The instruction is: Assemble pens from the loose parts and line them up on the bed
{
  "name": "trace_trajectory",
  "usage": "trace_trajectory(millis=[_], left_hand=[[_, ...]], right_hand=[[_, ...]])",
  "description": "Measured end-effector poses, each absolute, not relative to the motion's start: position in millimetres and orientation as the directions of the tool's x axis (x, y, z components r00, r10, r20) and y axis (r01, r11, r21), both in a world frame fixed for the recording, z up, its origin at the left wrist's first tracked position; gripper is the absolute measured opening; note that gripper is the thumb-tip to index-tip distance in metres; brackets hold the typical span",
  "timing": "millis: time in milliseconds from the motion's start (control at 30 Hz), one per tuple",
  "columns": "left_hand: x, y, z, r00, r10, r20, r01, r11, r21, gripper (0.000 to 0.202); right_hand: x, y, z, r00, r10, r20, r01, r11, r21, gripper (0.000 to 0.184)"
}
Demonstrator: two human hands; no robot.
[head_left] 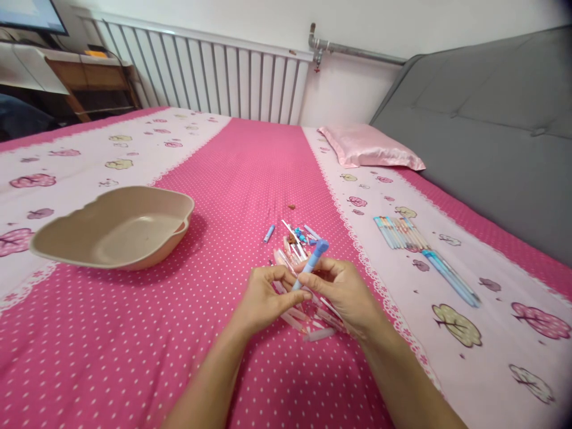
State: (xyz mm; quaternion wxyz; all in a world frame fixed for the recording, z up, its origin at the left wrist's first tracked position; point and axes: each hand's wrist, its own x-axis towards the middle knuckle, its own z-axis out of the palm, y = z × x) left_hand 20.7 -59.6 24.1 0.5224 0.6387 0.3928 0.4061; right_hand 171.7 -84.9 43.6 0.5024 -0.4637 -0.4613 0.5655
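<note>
A light blue pen [311, 262] with a darker blue, wider top is held tilted between my two hands. My left hand [267, 298] pinches its lower end, fingers curled. My right hand [351, 293] grips the pen's middle between thumb and fingers. Beneath and around both hands lies a loose pile of pen parts [292, 322], mostly clear and pink tubes, with white sticks and small blue pieces at its far end; my hands hide part of it. A small blue pen cap [269, 233] lies apart, just left of the pile.
A beige basin [179, 205] rests on the bed at left. On the right, several pens [402, 232] lie side by side, with blue pens [451, 278] nearer me. Farther back are a pink pillow [370, 146], a grey headboard [491, 113] and a white radiator [214, 71].
</note>
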Motion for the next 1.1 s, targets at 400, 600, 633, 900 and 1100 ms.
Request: trace_trajectory(millis=[400, 600, 633, 900, 1100], left_hand=[[24.2, -59.1, 22.5, 0.338, 0.936, 0.103, 0.015, -0.114, 0.993, 0.019], [18.8, -57.3, 24.9, 0.29, 0.949, 0.127, -0.002, -0.132, 0.991, 0.018], [18.0, -57.4, 25.6, 0.279, 0.95, 0.139, 0.003, -0.145, 0.989, 0.019], [14.4, -53.2, 24.0, 0.215, 0.941, 0.262, 0.046, -0.277, 0.96, 0.027], [15.9, -54.6, 28.2, 0.219, 0.932, 0.289, -0.058, -0.283, 0.957, 0.03]], right_hand=[[167.7, -86.2, 40.5, -0.089, 0.996, 0.006, 0.021, 0.008, -1.0, 0.035], [173.4, -86.2, 49.6, -0.18, 0.982, -0.05, 0.086, -0.035, -0.996, 0.043], [174.6, -86.2, 49.9, -0.183, 0.98, -0.073, 0.111, -0.053, -0.992, 0.045], [167.1, -78.2, 27.7, -0.29, 0.956, -0.051, 0.14, -0.011, -0.99, 0.018], [150.7, -88.6, 26.4, -0.093, 0.993, 0.076, 0.061, 0.082, -0.995, 0.011]])
